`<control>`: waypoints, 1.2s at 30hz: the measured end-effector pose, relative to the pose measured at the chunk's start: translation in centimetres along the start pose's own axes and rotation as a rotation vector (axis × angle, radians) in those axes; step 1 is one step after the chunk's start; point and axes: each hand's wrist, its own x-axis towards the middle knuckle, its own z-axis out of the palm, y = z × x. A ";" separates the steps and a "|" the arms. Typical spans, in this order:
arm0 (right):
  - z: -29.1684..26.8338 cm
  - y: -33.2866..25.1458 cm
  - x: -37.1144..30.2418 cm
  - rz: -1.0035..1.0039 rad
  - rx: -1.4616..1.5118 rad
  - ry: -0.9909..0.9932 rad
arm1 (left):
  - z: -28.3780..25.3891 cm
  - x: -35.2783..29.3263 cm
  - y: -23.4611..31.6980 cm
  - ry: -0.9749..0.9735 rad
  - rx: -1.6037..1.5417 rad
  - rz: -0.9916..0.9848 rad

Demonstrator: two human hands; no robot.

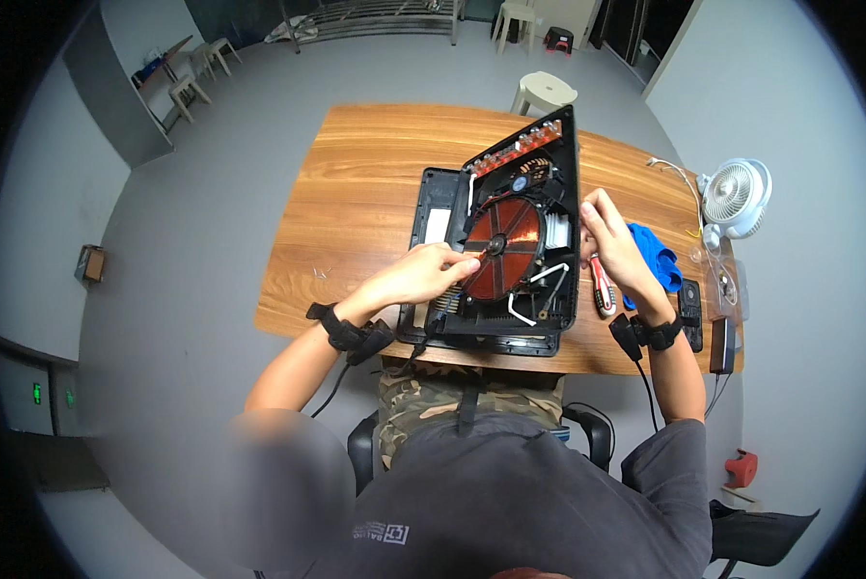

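The right hand (614, 243) should steady the tilted housing (567, 174) while the left hand (421, 276) works lightly at the coil (518, 224) (either one's grip I cannot tell).

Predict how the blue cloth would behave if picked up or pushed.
Lifted, the blue cloth would probably droop, as its loose folds suggest. It looks like fabric, so likely light. Pushed, its bunched shape might crumple rather than roll.

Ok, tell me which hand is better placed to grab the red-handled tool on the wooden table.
Right, probably: the right hand is close beside the red-handled tool, though at the edge of the tilted black casing. The left hand is at the round copper-coloured coil, farther off.
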 end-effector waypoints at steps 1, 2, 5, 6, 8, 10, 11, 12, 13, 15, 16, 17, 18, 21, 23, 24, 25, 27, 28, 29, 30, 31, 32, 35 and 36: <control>0.2 -0.2 0.2 -0.017 0.004 -0.034 | -1.2 -0.2 1.0 -0.089 0.019 -0.099; 0.3 0.2 0.5 -0.055 0.024 -0.082 | -1.6 -0.2 0.8 -0.099 0.009 -0.085; -0.1 -0.8 -0.3 -0.122 0.037 -0.187 | -1.2 -0.5 2.0 -0.132 -0.046 -0.077; 0.3 -1.3 -0.2 -0.135 0.060 -0.192 | -1.6 -0.4 2.1 -0.142 -0.094 -0.109; 1.2 -1.7 0.4 -0.186 0.057 -0.225 | -2.8 -0.1 2.1 -0.160 -0.191 -0.175; 2.6 -1.9 1.1 -0.254 0.066 -0.264 | -4.0 -0.3 2.7 -0.202 -0.255 -0.189; 3.3 -1.9 1.6 -0.270 0.085 -0.285 | -4.7 -0.5 3.0 -0.219 -0.308 -0.177; 4.1 -2.0 2.1 -0.289 0.106 -0.312 | -5.3 -0.8 3.2 -0.231 -0.360 -0.168; 4.7 -2.5 2.3 -0.285 0.103 -0.316 | -5.9 -1.0 3.7 -0.207 -0.416 -0.169; 5.9 -2.4 2.9 -0.333 0.112 -0.337 | -7.3 -2.4 5.0 -0.137 -0.396 -0.163; 6.5 -2.6 3.1 -0.356 0.113 -0.339 | -8.0 -2.7 5.2 -0.105 -0.402 -0.163; 7.0 -2.7 3.4 -0.401 0.050 -0.324 | -8.6 -3.2 5.7 -0.013 -0.368 -0.189; 7.7 -2.7 3.7 -0.334 0.091 -0.369 | -9.4 -3.9 6.7 -0.027 -0.361 -0.163; 9.6 -2.6 4.7 -0.425 -0.047 -0.401 | -11.3 -4.7 6.7 0.181 -0.307 -0.249; 10.4 -0.7 5.3 -0.376 0.068 -0.452 | -12.1 -5.3 6.1 0.208 -0.411 -0.232; 10.9 0.5 5.7 -0.382 0.103 -0.465 | -12.6 -5.7 5.5 0.189 -0.453 -0.249; 11.1 2.1 6.4 -0.334 0.051 -0.440 | -13.0 -5.6 5.0 0.167 -0.492 -0.213; 11.0 4.6 6.9 -0.236 -0.048 -0.404 | -13.5 -6.3 4.5 0.175 -0.553 -0.233; 10.6 5.0 6.5 -0.062 -0.001 -0.425 | -13.8 -6.6 4.1 0.182 -0.537 -0.244; 10.7 5.9 6.4 0.012 0.023 -0.380 | -14.2 -6.8 3.7 0.189 -0.521 -0.254; 10.9 6.8 6.3 0.088 0.043 -0.337 | -14.4 -6.9 3.4 0.196 -0.509 -0.264; 11.1 7.6 6.3 0.113 0.065 -0.330 | -14.6 -6.9 3.4 0.213 -0.484 -0.253; 11.2 8.4 6.2 0.183 0.080 -0.335 | -14.6 -6.9 3.3 0.217 -0.465 -0.232; 12.4 9.2 6.2 0.329 0.127 -0.350 | -14.9 -6.9 3.1 0.227 -0.409 -0.189; 12.8 9.7 6.4 0.350 0.160 -0.375 | -14.8 -6.8 3.1 0.249 -0.393 -0.179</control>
